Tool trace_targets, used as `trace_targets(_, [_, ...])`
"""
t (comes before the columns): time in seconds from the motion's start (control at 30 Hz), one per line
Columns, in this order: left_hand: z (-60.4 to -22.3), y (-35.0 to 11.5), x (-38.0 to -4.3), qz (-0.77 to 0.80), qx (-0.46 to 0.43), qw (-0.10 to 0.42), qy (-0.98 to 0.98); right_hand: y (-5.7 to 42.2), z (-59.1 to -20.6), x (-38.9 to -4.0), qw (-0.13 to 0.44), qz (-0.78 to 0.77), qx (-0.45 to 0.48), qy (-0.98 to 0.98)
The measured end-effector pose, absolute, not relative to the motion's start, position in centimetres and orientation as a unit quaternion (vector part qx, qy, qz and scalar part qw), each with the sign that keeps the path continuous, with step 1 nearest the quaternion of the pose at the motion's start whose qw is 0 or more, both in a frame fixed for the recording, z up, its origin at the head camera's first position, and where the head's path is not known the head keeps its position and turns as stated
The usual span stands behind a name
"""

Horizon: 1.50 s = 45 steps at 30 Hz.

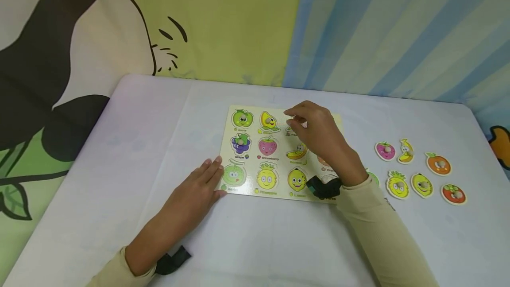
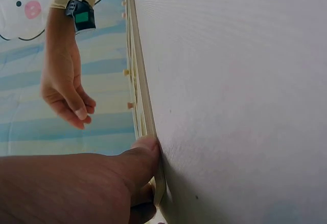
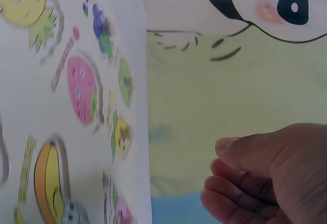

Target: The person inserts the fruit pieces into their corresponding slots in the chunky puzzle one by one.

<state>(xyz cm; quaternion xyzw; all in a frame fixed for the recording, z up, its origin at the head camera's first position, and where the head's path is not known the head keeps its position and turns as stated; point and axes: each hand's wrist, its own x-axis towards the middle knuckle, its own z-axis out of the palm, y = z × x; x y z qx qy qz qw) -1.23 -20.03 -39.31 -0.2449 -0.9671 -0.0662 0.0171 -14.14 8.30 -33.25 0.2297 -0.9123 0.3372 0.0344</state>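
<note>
**Fingers of right hand [image 1: 320,132] bend loosely over the puzzle board [image 1: 251,176]**

Thumb and fingertips curve toward one another, with nothing visible between them. From the left wrist, air shows between this hand and the knobs on the board; in the head view the fingertips overlap the third place of its top row.

Straight fingers of the left hand [image 1: 196,189] lie along the board's near left corner, tips over the left edge, thumb at the near edge.

White tabletop [image 1: 259,242] extends widely to the left of the board and toward the person; only a narrow strip separates the board from the table's far edge. More tabletop lies between the board's right edge and the loose fruit pieces, among them a banana [image 1: 406,152], an orange [image 1: 434,167] and a lemon [image 1: 418,188], near the right sleeve [image 1: 382,234].
</note>
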Motion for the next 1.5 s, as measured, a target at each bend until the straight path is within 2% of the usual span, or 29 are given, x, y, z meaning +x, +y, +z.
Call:
trace_targets(0.5, [-39.6, -19.8, -1.5, -0.067, -0.253, 0.026, -0.965, 16.0, -33.4, -13.4, 0.064, 0.298, 0.172, -0.937])
trace_targets(0.8, [-39.5, -19.8, -1.4, -0.090, -0.241, 0.016, -0.966, 19.3, -33.1, -12.6, 0.113, 0.282, 0.130, -0.944])
trace_targets(1.5, [-39.3, -19.7, -1.2, -0.104, -0.230, 0.006, -0.968, 24.8, -33.9, -11.5, 0.080, 0.264, 0.065, -0.959])
